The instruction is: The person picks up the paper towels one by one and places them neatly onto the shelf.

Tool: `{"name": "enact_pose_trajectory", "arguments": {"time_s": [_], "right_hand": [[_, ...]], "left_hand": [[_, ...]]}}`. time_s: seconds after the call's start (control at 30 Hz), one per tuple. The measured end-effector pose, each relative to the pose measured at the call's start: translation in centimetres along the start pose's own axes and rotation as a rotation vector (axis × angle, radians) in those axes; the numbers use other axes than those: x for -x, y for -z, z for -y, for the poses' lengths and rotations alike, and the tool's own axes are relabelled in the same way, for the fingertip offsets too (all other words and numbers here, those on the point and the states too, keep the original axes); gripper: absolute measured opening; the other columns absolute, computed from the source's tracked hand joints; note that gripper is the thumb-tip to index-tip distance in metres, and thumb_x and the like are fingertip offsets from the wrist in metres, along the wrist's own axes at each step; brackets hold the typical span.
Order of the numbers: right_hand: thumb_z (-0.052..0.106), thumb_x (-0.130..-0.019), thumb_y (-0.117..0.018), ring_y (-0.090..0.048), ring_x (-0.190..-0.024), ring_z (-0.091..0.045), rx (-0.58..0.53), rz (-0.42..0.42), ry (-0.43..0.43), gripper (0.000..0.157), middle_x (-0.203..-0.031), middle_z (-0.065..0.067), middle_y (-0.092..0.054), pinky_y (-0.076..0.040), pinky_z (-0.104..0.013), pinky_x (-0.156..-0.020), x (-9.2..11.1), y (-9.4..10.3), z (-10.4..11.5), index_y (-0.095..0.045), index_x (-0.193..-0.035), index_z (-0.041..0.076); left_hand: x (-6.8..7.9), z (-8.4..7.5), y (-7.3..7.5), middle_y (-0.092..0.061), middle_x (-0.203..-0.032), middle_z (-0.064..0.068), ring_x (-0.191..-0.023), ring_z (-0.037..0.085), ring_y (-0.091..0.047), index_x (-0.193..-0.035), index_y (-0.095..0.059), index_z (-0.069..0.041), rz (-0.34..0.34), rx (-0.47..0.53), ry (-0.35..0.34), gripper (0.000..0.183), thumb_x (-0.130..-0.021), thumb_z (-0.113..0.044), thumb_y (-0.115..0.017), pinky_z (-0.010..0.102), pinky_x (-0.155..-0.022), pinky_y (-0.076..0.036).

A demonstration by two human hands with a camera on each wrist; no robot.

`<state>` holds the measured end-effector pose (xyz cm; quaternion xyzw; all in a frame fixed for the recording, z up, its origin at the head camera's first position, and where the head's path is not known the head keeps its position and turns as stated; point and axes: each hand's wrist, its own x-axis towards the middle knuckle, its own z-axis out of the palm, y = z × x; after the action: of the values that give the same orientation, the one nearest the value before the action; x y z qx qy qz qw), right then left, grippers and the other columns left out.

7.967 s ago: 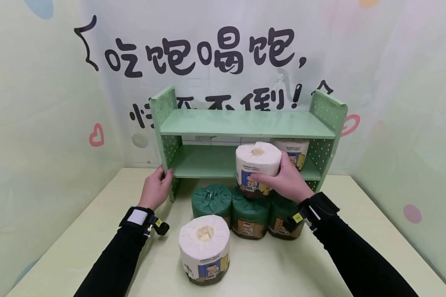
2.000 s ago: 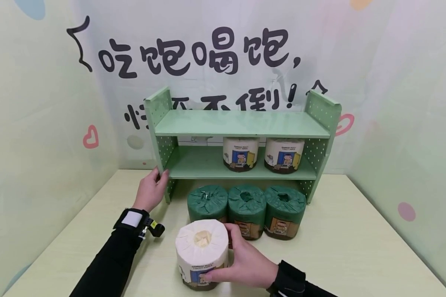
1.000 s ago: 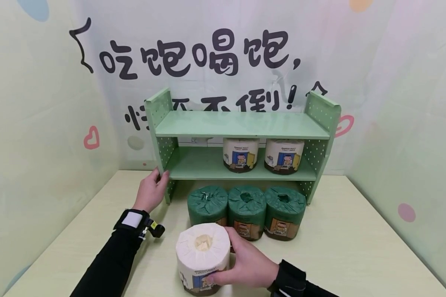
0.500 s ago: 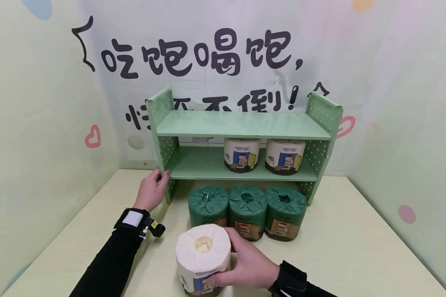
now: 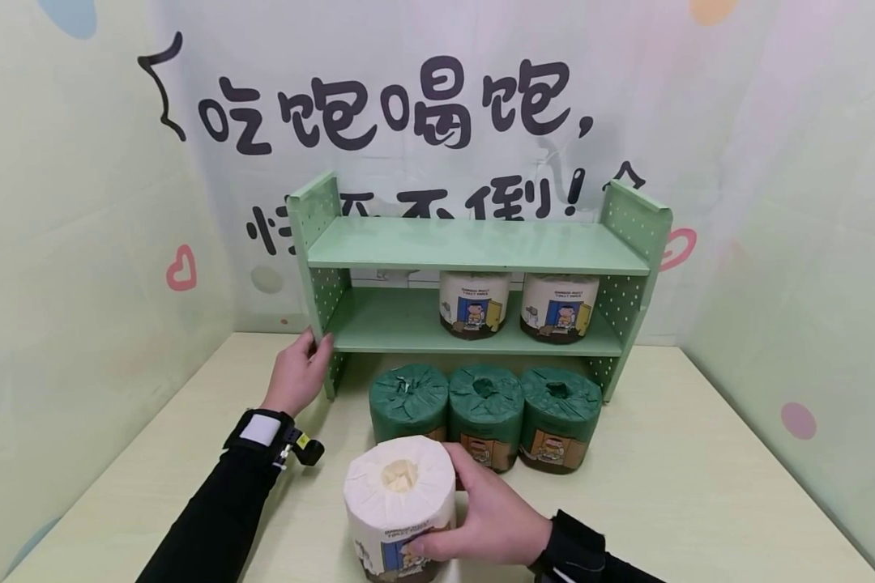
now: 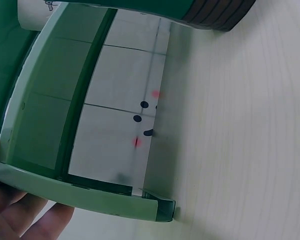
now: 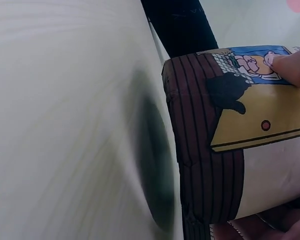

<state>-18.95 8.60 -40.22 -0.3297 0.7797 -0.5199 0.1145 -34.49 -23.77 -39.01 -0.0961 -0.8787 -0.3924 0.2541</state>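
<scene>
The right hand grips a white toilet roll at six o'clock in the head view, thumb on its printed front; whether its base touches the counter is unclear. At eleven o'clock from that roll, the left hand holds the left side of a green shelf. Three green-wrapped rolls stand in a row, the leftmost at the gripped roll's twelve o'clock. Two other white rolls sit toward one o'clock, on the shelf's lower board.
</scene>
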Motion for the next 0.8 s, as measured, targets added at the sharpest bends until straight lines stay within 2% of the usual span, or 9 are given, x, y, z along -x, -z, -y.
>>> {"name": "enact_pose_trajectory", "arguments": {"time_s": [0.47,0.8], "right_hand": [[0.042,-0.076,-0.085,-0.049,-0.117,-0.011,0.002,-0.002,0.025,0.087,-0.132,0.012,-0.052,-0.039,-0.051,-0.099,0.2,0.2,0.6,-0.033,-0.145,0.034],[0.036,-0.077,-0.087,-0.049,-0.118,-0.014,-0.018,-0.031,0.112,0.087,-0.133,0.009,-0.052,-0.042,-0.048,-0.099,0.2,1.1,1.9,-0.033,-0.146,0.031]], "left_hand": [[0.1,-0.1,0.2,-0.060,-0.123,0.025,-0.112,0.034,-0.056,-0.128,-0.058,-0.004,-0.003,-0.001,0.001,0.040,-0.107,-0.035,-0.044,0.054,-0.083,-0.053],[0.1,-0.2,0.2,-0.057,-0.127,0.026,-0.114,0.036,-0.054,-0.136,-0.054,-0.003,0.008,0.018,0.008,0.042,-0.108,-0.033,-0.044,0.055,-0.086,-0.052]]}}
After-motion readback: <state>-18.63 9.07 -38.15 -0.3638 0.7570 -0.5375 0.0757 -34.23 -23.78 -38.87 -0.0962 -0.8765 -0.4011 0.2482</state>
